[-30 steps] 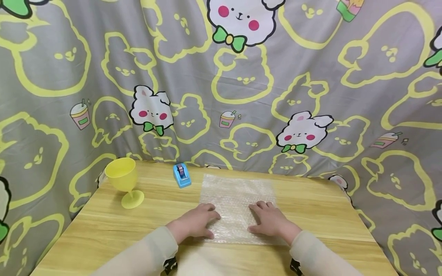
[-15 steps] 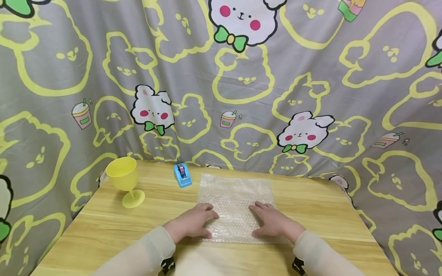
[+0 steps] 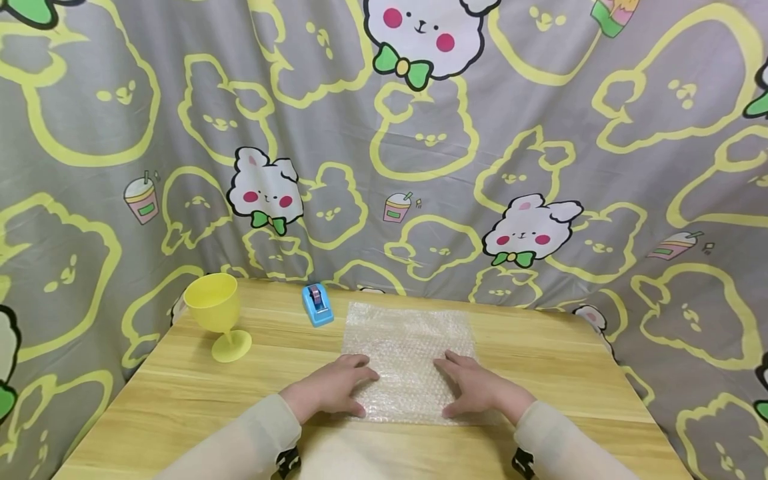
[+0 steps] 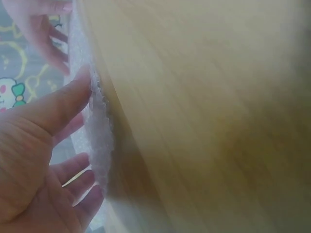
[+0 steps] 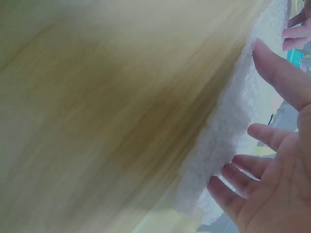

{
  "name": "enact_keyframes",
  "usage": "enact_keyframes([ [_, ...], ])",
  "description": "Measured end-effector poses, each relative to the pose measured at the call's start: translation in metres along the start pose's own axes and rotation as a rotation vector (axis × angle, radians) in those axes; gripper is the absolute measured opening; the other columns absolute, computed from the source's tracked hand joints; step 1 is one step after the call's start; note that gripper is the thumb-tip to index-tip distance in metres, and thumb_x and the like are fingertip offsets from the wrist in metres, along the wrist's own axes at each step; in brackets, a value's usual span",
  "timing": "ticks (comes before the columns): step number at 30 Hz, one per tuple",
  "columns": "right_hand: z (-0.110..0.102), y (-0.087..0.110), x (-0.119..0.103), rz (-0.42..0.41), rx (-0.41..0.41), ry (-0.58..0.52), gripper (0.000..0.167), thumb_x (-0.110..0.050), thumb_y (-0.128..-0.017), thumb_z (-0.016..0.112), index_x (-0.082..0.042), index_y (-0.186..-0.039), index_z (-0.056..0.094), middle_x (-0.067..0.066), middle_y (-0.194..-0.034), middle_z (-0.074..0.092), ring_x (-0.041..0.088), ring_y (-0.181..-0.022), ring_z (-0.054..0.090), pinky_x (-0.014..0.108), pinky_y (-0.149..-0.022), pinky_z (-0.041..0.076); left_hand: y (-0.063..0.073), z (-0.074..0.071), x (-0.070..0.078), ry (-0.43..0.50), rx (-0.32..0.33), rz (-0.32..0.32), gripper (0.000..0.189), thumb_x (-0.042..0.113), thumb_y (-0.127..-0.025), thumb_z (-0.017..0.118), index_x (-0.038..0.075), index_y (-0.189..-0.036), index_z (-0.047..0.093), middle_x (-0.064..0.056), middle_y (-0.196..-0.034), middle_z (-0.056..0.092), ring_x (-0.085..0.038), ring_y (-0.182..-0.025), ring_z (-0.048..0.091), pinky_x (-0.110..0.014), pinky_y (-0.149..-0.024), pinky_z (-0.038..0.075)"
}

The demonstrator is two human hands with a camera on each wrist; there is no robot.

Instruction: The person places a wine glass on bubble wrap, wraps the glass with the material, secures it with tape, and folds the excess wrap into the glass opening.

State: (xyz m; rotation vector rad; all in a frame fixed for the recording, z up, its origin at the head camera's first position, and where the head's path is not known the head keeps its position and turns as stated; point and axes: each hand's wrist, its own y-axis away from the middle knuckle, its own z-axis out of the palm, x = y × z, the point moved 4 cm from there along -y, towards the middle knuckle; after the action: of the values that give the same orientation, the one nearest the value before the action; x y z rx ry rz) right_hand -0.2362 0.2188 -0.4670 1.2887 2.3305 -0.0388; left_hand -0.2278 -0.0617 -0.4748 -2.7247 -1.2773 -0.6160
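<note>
A clear sheet of bubble wrap (image 3: 408,347) lies flat on the wooden table. My left hand (image 3: 333,387) rests on its left side, thumb by the near edge and fingers spread loosely. On the opposite side, my right hand (image 3: 480,387) touches the sheet with its fingers apart. In the left wrist view, the fingertips of the left hand (image 4: 48,145) meet the bumpy edge of the wrap (image 4: 99,131). The right wrist view has the right hand (image 5: 277,165) with fingertips along the wrap (image 5: 223,126). Neither hand grips anything.
A yellow plastic goblet (image 3: 213,307) stands upright at the table's left. Near the back edge sits a blue tape dispenser (image 3: 317,305), left of the wrap. A grey patterned curtain (image 3: 432,200) hangs behind the wooden table (image 3: 570,373).
My hands have moved slightly apart, the left one a little leftward and the right one a little rightward. The bubble wrap has shifted slightly left in view.
</note>
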Motion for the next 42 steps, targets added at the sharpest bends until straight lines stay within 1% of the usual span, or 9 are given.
enact_keyframes([
  [6, -0.002, 0.002, 0.003, -0.042, -0.012, 0.007, 0.094, -0.033, -0.077, 0.086, 0.007, -0.148, 0.039, 0.037, -0.152, 0.029, 0.057, -0.138, 0.028, 0.068, -0.111, 0.025, 0.001, 0.000, -0.001, 0.002, -0.017, 0.010, 0.065, 0.037, -0.081, 0.082, 0.019, -0.139, 0.058, -0.016, -0.155, 0.038, -0.037, -0.143, 0.034, -0.052, -0.113, 0.035],
  [12, 0.000, 0.000, 0.009, -0.026, -0.030, 0.007, 0.088, -0.034, -0.082, 0.082, 0.003, -0.149, 0.039, 0.032, -0.155, 0.028, 0.054, -0.140, 0.026, 0.066, -0.111, 0.026, 0.002, -0.001, -0.003, 0.025, -0.027, 0.010, 0.066, 0.036, -0.081, 0.083, 0.018, -0.139, 0.058, -0.018, -0.157, 0.034, -0.039, -0.144, 0.031, -0.054, -0.115, 0.031],
  [16, 0.001, -0.002, 0.010, -0.009, -0.011, 0.028, 0.083, -0.032, -0.082, 0.081, 0.001, -0.149, 0.042, 0.030, -0.155, 0.031, 0.052, -0.140, 0.028, 0.065, -0.110, 0.030, 0.003, -0.002, -0.003, 0.021, -0.020, 0.015, 0.067, 0.037, -0.079, 0.083, 0.018, -0.138, 0.059, -0.019, -0.157, 0.034, -0.038, -0.144, 0.032, -0.054, -0.114, 0.031],
  [19, 0.002, -0.004, 0.008, -0.019, 0.011, 0.045, 0.083, -0.031, -0.080, 0.083, 0.001, -0.147, 0.045, 0.030, -0.153, 0.033, 0.052, -0.138, 0.031, 0.064, -0.110, 0.031, 0.003, -0.003, -0.004, 0.023, -0.021, 0.009, 0.067, 0.038, -0.079, 0.083, 0.018, -0.138, 0.059, -0.018, -0.157, 0.035, -0.037, -0.144, 0.031, -0.053, -0.114, 0.032],
  [23, 0.003, -0.004, 0.006, -0.037, 0.016, 0.045, 0.085, -0.031, -0.078, 0.083, 0.003, -0.146, 0.046, 0.032, -0.152, 0.034, 0.053, -0.138, 0.032, 0.065, -0.112, 0.027, 0.004, -0.002, -0.005, 0.028, -0.028, -0.002, 0.067, 0.039, -0.078, 0.084, 0.019, -0.138, 0.060, -0.017, -0.157, 0.036, -0.035, -0.144, 0.032, -0.053, -0.114, 0.033],
  [26, 0.003, -0.003, 0.006, -0.029, 0.011, 0.038, 0.087, -0.030, -0.077, 0.084, 0.004, -0.146, 0.044, 0.032, -0.153, 0.033, 0.053, -0.139, 0.030, 0.065, -0.113, 0.024, 0.004, -0.002, -0.005, 0.020, -0.024, 0.002, 0.067, 0.039, -0.078, 0.084, 0.020, -0.137, 0.060, -0.016, -0.156, 0.036, -0.035, -0.144, 0.033, -0.052, -0.113, 0.034],
  [29, 0.003, -0.002, 0.005, -0.018, 0.008, 0.033, 0.089, -0.029, -0.076, 0.084, 0.004, -0.147, 0.043, 0.032, -0.153, 0.032, 0.053, -0.139, 0.029, 0.065, -0.113, 0.025, 0.004, -0.003, -0.005, 0.010, -0.018, 0.003, 0.068, 0.040, -0.077, 0.085, 0.020, -0.137, 0.060, -0.017, -0.156, 0.037, -0.036, -0.143, 0.034, -0.052, -0.113, 0.034],
  [35, 0.002, -0.001, 0.004, -0.020, 0.007, 0.030, 0.088, -0.030, -0.077, 0.084, 0.003, -0.147, 0.043, 0.031, -0.154, 0.032, 0.053, -0.139, 0.029, 0.064, -0.111, 0.028, 0.004, -0.003, -0.007, 0.016, -0.024, 0.000, 0.068, 0.040, -0.077, 0.084, 0.021, -0.138, 0.060, -0.016, -0.157, 0.036, -0.036, -0.144, 0.033, -0.053, -0.113, 0.034],
  [42, 0.005, -0.001, 0.000, -0.052, 0.013, 0.039, 0.086, -0.032, -0.079, 0.084, 0.003, -0.147, 0.044, 0.031, -0.153, 0.033, 0.053, -0.137, 0.032, 0.063, -0.110, 0.032, 0.007, 0.000, -0.013, 0.010, -0.020, 0.008, 0.069, 0.042, -0.077, 0.084, 0.022, -0.139, 0.059, -0.016, -0.157, 0.036, -0.036, -0.144, 0.033, -0.053, -0.113, 0.035],
])
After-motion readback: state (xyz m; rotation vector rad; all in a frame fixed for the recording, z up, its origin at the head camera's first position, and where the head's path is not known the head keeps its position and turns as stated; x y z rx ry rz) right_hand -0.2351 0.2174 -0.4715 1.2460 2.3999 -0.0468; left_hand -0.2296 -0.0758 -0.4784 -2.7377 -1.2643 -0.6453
